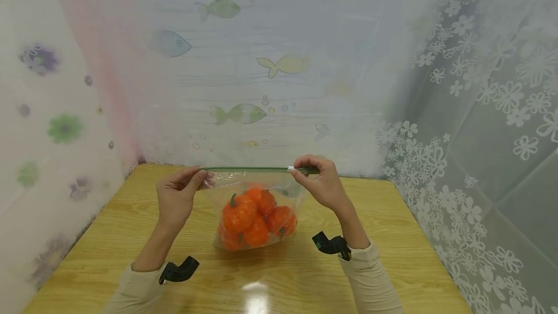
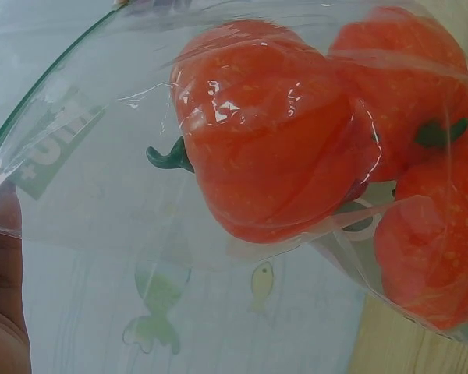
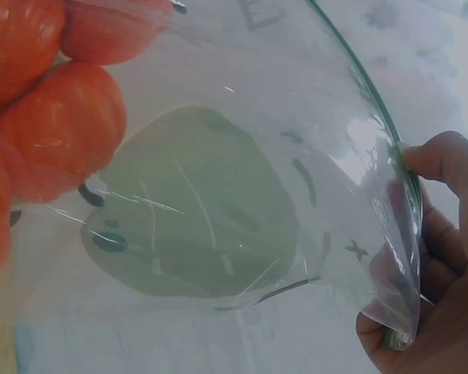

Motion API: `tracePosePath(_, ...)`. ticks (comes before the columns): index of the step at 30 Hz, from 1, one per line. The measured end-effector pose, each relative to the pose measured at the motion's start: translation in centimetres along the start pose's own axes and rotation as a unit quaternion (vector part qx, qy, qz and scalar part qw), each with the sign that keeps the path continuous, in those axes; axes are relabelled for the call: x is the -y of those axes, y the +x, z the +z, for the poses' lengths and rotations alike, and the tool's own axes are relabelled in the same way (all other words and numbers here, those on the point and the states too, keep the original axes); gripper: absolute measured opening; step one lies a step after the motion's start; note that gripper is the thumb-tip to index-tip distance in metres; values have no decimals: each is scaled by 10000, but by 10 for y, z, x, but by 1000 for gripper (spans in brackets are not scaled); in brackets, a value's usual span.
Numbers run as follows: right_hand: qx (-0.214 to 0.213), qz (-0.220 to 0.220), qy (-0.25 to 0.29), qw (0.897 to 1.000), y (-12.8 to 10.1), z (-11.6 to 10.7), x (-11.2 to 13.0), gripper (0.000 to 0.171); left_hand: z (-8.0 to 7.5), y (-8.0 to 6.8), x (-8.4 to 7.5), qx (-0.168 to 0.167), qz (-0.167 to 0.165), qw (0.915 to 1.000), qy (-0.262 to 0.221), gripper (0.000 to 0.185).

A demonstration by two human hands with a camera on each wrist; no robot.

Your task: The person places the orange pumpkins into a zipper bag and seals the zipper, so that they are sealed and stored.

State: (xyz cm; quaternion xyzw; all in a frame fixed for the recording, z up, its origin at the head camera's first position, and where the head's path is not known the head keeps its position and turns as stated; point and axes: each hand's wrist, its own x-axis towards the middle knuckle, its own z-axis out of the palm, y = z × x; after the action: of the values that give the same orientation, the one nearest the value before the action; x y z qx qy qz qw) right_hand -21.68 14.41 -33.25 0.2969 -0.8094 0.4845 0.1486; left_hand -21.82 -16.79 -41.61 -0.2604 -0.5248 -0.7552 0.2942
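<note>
Above the table, the left hand (image 1: pixel 174 201) pinches the left end of a clear zip bag's (image 1: pixel 257 207) green seal strip (image 1: pixel 248 169) between thumb and fingers, while the right hand (image 1: pixel 320 184) pinches the strip near its right end, beside a small white slider (image 1: pixel 290 169). Between the two hands the strip runs taut and level, and the bag hangs below it with its bottom resting on the wooden table (image 1: pixel 392 236). Inside the bag lie several orange toy pumpkins (image 1: pixel 255 217) with dark green stems, bunched together at the bottom. The left wrist view shows one pumpkin (image 2: pixel 273 132) pressed against the clear film, and only the edge of the left hand (image 2: pixel 4 312). The right wrist view shows the right hand's fingers (image 3: pixel 444 164) curled over the bag's edge, with a pale green printed patch (image 3: pixel 195 202) on the film. Black camera mounts sit on both wrists. Behind the table hang translucent curtains (image 1: pixel 261 62) printed with fish and flowers.
</note>
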Motion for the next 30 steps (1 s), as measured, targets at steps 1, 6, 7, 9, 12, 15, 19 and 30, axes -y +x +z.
tracePosePath(1, 3, 4, 1, 10000, 0, 0, 0, 4, 0, 0, 0, -9, -18, 10000, 22, 15)
tracePosePath(6, 35, 74, -50, 10000, 0, -2, -5, 4, 0, -1, 0, 6, -24, 10000, 13, 19)
tracePosePath(7, 36, 95, -72, 9999, 0, -2, -10, 4, -1, -1, 1, 19, -1, 10000, -18, 18)
tracePosePath(9, 10, 125, -157, 9998, 0, -3, -19, 5, -1, -1, 2, 39, 58, 9999, -109, 16)
tracePosePath(12, -32, 121, -221, 9997, 0, -5, -31, 6, -1, -1, 3, 40, 173, 9995, -274, 14)
tracePosePath(15, -29, 46, -199, 9998, -1, -8, -34, 6, -2, -1, 4, 42, 221, 9990, -385, 15)
tracePosePath(19, 50, -94, -72, 9999, -2, -12, -35, 5, -1, -1, 3, 82, 179, 9992, -338, 15)
tracePosePath(30, 223, -284, 175, 9992, -4, -23, -36, 6, -1, 0, 4, 230, 376, 9978, -486, 18)
